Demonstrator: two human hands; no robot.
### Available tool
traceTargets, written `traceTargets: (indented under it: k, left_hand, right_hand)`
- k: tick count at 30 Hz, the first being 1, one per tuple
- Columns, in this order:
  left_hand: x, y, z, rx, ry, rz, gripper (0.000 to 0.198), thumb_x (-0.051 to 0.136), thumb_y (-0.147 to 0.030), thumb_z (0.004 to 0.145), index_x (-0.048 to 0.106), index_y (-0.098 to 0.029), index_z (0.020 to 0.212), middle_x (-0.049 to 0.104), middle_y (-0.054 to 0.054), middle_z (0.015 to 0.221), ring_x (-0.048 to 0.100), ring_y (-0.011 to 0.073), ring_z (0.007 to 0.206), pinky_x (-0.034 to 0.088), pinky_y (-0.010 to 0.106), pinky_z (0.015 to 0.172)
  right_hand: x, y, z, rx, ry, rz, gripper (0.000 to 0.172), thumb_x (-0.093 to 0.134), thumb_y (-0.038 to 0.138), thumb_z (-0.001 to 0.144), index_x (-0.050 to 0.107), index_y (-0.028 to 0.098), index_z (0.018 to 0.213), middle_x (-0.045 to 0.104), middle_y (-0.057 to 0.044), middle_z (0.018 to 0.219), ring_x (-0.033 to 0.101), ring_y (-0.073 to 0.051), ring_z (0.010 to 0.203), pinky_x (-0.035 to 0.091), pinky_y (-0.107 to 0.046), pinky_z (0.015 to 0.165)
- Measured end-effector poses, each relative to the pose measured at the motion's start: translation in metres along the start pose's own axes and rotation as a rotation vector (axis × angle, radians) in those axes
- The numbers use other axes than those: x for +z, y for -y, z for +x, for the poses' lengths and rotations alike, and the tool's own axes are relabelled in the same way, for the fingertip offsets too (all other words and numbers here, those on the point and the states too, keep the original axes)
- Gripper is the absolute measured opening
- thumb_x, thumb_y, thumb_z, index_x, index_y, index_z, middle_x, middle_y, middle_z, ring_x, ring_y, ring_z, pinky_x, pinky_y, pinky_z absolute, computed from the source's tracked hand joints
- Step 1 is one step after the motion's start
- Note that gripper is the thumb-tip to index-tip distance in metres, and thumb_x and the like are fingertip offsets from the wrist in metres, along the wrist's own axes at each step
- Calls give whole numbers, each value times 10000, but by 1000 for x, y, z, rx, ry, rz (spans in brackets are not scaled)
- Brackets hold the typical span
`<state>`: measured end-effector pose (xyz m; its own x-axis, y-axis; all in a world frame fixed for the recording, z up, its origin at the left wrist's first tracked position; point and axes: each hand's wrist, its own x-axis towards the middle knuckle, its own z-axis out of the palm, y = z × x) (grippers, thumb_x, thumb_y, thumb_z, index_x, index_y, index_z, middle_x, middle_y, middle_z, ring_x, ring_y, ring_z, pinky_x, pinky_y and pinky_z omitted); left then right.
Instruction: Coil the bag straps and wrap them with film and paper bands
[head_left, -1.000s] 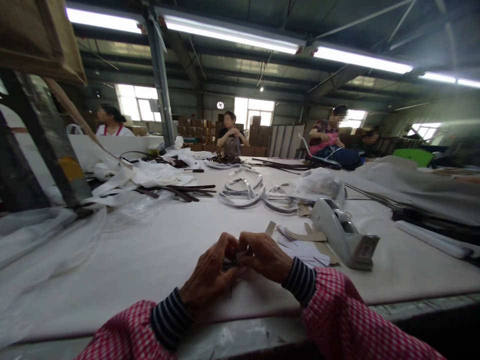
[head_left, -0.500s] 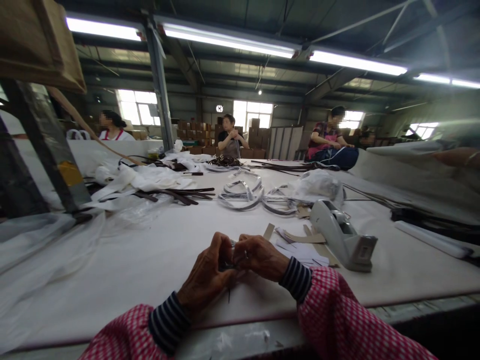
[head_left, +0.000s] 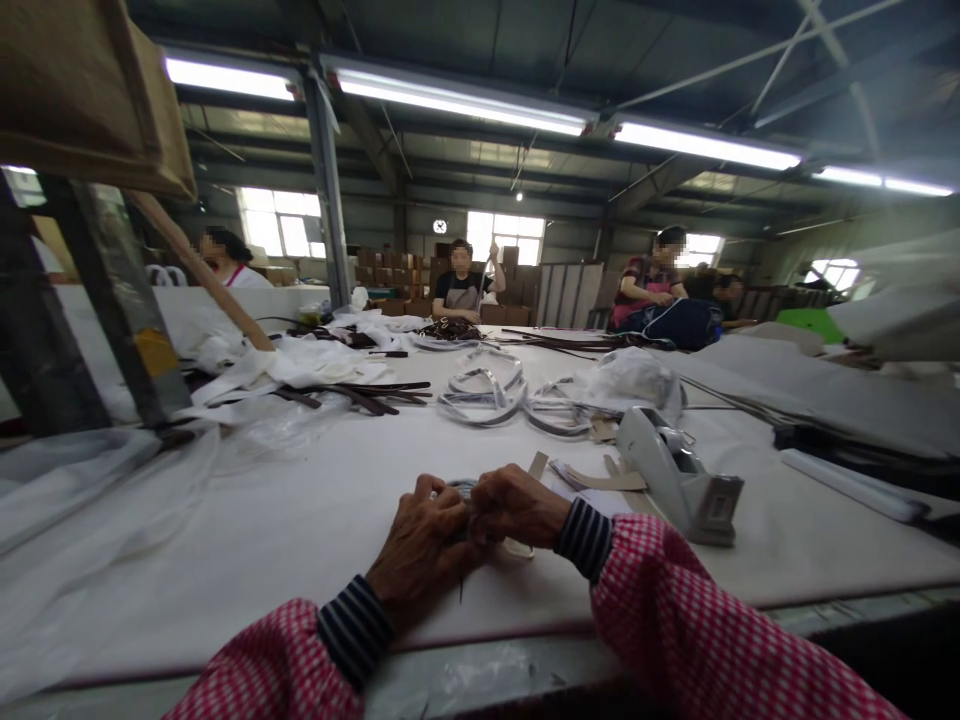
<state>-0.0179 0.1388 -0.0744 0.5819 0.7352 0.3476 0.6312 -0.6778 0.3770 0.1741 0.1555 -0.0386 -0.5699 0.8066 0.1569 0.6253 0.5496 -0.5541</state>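
My left hand [head_left: 421,548] and my right hand [head_left: 516,506] are pressed together just above the white table [head_left: 300,520], near its front edge. Both are closed around a small dark piece [head_left: 463,492] that shows only as a sliver between the fingertips. A thin dark thread or strip hangs down from between the hands. Both arms wear pink checked sleeves with striped cuffs. Some tan and white paper strips [head_left: 592,476] lie just to the right of my right hand.
A grey tape dispenser [head_left: 679,478] stands right of my hands. Coiled grey straps [head_left: 487,385], dark strips [head_left: 360,395], white cloth and a plastic bag [head_left: 634,375] lie mid-table. Three people work at the far side. A slanted metal frame [head_left: 112,300] stands at left.
My hands have stayed together and shifted slightly away from me, fingers working on the small piece. The view tilted a little. The person at the far middle raised an arm.
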Motion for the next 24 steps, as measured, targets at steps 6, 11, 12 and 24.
traceTargets:
  k: [6, 11, 12, 24]
  left_hand:
    - [0, 2, 1, 5, 10, -34, 136, 689, -420, 902, 738, -301, 945, 697, 16, 1021, 451, 302, 1079, 392, 432, 850]
    - [2, 5, 0, 16, 2, -1, 131, 676, -401, 913, 727, -288, 956, 686, 29, 1008, 454, 309, 1088, 382, 426, 834]
    - [2, 5, 0, 13, 5, 6, 131, 665, -394, 920, 721, -285, 968, 681, 32, 1000, 453, 311, 1091, 383, 428, 834]
    - [4, 6, 0, -18, 23, 19, 182, 546, -343, 970, 627, -217, 865, 642, 48, 917, 459, 296, 1059, 403, 418, 821]
  right_hand:
    - [-14, 23, 7, -46, 133, -449, 32, 753, 181, 774, 752, 158, 752, 712, -56, 709, 620, -158, 621, 314, -245, 533]
    - [-9, 29, 8, -70, 196, -681, 105, 674, 215, 855, 759, 153, 855, 740, -130, 798, 669, -216, 653, 334, -276, 541]
    - [-8, 29, 7, -88, 194, -685, 103, 670, 213, 863, 754, 155, 878, 738, -128, 811, 668, -214, 657, 343, -277, 549]
    - [48, 12, -35, -366, -258, -808, 230, 417, 54, 974, 576, 163, 850, 614, -92, 916, 542, -224, 787, 410, -343, 627]
